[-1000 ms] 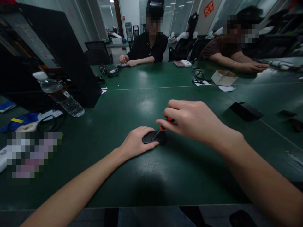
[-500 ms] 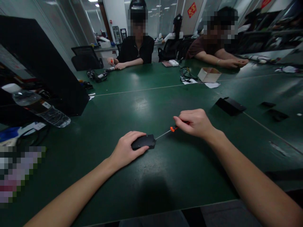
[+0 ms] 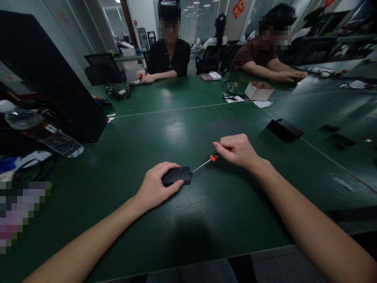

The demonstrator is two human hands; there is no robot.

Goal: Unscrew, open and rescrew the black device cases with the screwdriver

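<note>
Head view: green table (image 3: 165, 236) seen from its near edge, with both bare hands over the part toward that edge.
Black box: the flat black box (image 3: 182, 172) lies on the table, inward from the middle of the near edge, its right end uncovered.
Left hand: the left hand (image 3: 156, 182) pinches the black box, thumb along the side toward the near edge, fingers over the side toward the far edge.
Right hand: the right hand (image 3: 237, 150) is wrapped around the handle of the screwdriver, thumb pressed along it, raised above the table.
Screwdriver: the screwdriver (image 3: 211, 158) has an orange collar and a bright shaft; the shaft slopes down to the right end of the black box. Seating of the tip in a screw cannot be told.
Left side of table: clear bottle (image 3: 44, 129) beside a tall black enclosure (image 3: 64, 78).
Right side of table: black block (image 3: 285, 129) resting on the surface, with flat dark pieces (image 3: 341, 140) nearer the right edge.
Far edge: person in black (image 3: 169, 59) seated, hands at an orange item (image 3: 140, 76); dark cables (image 3: 119, 91) near the person; small carton (image 3: 259, 91) farther right, before a person in brown (image 3: 247, 59) leaning on the table.
</note>
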